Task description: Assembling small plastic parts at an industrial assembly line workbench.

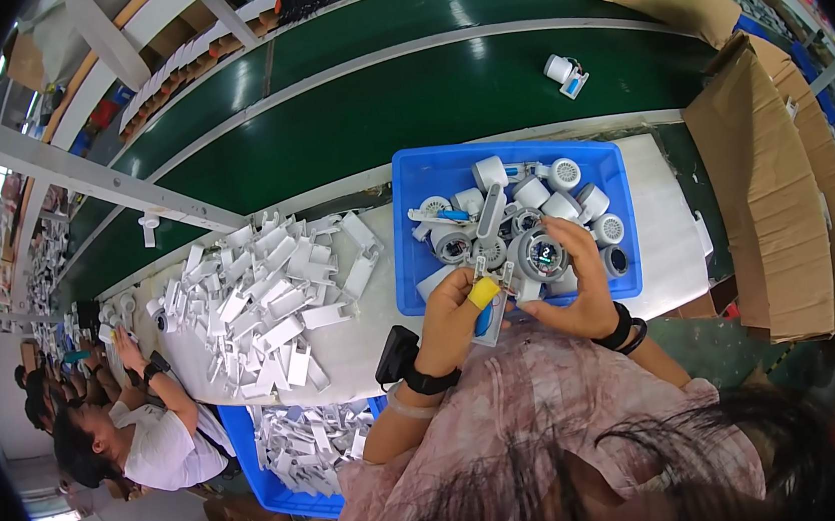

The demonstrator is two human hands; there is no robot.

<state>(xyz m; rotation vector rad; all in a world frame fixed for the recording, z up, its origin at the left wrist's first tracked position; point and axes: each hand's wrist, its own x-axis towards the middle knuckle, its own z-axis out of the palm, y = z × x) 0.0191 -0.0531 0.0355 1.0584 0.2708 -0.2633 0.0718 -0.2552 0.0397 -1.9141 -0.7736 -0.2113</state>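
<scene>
Over the near edge of a blue bin (401, 232), both my hands hold one partly assembled handheld fan (542, 255). Its round white head faces up, with a circuit board and a small lit display showing inside. My right hand (586, 289) curls around the head, fingers on its far side and thumb below. My left hand (453, 319), with yellow tape on one finger, grips the open handle part, where a blue battery (485, 319) shows. Several similar white fan heads (564, 174) fill the bin, some with grilles up and some with handles or blue batteries attached.
White plastic handle shells (269, 285) lie piled on the table to the left. Below them, another blue bin (245, 448) holds more white parts. A lone fan unit (569, 75) sits on the green conveyor (371, 94). An open cardboard box (763, 197) stands right; a co-worker (159, 446) works left.
</scene>
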